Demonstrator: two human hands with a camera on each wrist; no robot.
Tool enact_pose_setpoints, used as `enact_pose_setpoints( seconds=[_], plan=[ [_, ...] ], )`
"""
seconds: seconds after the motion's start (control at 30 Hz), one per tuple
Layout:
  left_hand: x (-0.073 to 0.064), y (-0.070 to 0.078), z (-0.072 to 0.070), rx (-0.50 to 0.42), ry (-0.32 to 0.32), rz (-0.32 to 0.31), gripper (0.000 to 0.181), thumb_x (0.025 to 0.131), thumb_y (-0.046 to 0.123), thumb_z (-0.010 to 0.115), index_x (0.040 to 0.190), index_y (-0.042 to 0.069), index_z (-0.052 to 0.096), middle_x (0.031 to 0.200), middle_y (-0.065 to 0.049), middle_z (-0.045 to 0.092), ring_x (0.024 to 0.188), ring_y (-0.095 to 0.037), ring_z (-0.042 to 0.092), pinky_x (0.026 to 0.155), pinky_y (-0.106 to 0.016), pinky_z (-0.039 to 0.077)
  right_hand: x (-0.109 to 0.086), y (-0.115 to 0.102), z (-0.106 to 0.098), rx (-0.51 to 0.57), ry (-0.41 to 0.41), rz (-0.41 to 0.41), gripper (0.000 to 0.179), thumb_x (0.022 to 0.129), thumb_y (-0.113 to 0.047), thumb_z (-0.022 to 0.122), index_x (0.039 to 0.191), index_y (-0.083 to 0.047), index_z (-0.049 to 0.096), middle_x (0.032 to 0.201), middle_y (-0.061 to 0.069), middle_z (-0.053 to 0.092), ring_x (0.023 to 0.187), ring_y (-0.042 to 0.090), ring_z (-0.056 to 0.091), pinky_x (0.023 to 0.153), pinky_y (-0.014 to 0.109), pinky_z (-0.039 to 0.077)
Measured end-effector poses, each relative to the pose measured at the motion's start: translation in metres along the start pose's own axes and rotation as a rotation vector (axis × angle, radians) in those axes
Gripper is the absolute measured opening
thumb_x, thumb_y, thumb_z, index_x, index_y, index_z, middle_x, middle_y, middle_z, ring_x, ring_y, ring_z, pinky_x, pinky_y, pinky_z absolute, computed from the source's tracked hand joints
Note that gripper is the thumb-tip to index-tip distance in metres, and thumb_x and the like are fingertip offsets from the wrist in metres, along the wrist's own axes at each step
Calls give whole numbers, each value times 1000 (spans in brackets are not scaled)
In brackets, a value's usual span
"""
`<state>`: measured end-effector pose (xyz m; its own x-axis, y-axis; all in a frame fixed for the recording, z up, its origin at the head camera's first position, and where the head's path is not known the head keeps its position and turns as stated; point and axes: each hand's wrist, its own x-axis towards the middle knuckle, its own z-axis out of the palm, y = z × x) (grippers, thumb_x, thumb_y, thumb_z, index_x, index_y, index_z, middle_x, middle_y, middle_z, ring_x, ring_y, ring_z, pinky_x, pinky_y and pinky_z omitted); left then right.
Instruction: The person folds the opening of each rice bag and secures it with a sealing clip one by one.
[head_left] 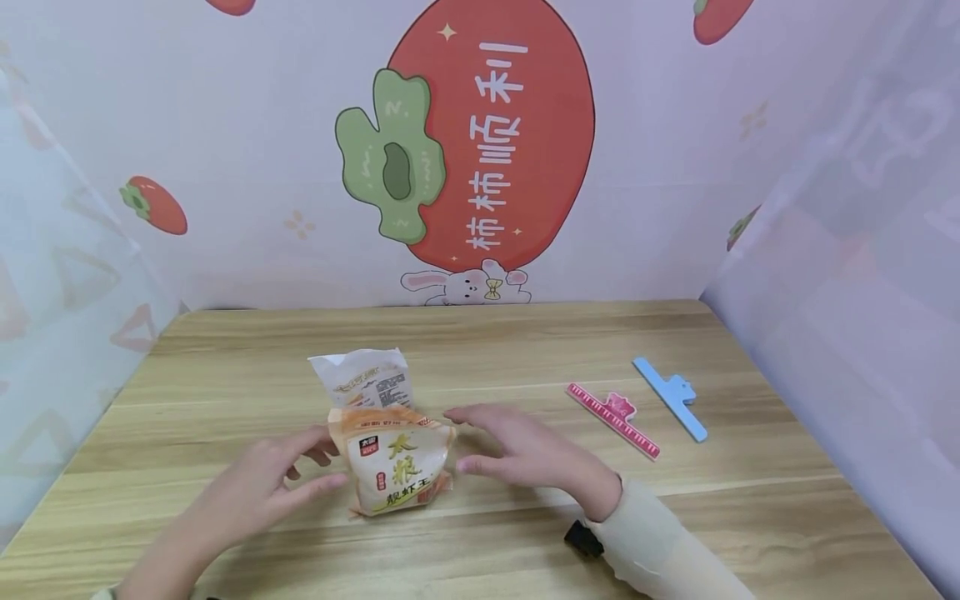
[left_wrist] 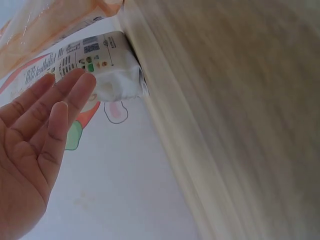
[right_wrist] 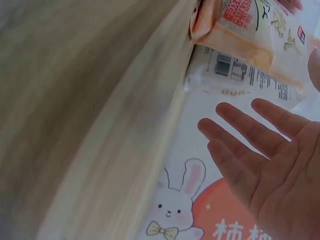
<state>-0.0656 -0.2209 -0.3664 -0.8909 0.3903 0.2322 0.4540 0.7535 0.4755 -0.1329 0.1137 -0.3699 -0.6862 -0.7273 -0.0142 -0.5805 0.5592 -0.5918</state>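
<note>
An orange-and-white rice bag [head_left: 401, 467] with printed characters stands upright on the table, its top edge flattened and slanting. Right behind it is a white bag [head_left: 367, 379] with small print, its lower part hidden by the front one. To the left of the front bag is my left hand [head_left: 281, 475], its fingers loosely bent beside the bag's edge. On the other side my right hand [head_left: 517, 446] has its fingers stretched toward the bag's right edge. The wrist views show both palms facing the bags with extended fingers and nothing held.
On the right of the wooden table [head_left: 510, 350] lie a pink clip [head_left: 613, 419] with ruler-like marks and a light blue clip [head_left: 671, 398]. White printed sheets [head_left: 262, 167] wall in the back and both sides. A black object [head_left: 583, 540] sits at the right sleeve.
</note>
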Motion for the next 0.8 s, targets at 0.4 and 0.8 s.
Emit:
enact_pose_setpoints(
  seconds=[0.4, 0.8],
  plan=[
    [8, 0, 5, -47, -70, 17, 42, 78, 52, 79, 107, 24, 66, 90, 12, 72, 81, -1, 65, 61, -20, 49, 18, -6, 12, 189, -60, -43, 60, 81, -34, 81, 134, -20, 59, 135, -7, 63, 123, 9, 59, 107, 33, 46],
    [18, 0, 7, -171, -145, 50, 31, 84, 40, 77, 102, 14, 72, 86, 12, 74, 77, 6, 63, 61, -20, 52, 26, -11, 14, 239, -60, -23, 49, 85, -24, 79, 129, -12, 61, 130, 1, 67, 117, 16, 63, 97, 25, 52]
  ],
)
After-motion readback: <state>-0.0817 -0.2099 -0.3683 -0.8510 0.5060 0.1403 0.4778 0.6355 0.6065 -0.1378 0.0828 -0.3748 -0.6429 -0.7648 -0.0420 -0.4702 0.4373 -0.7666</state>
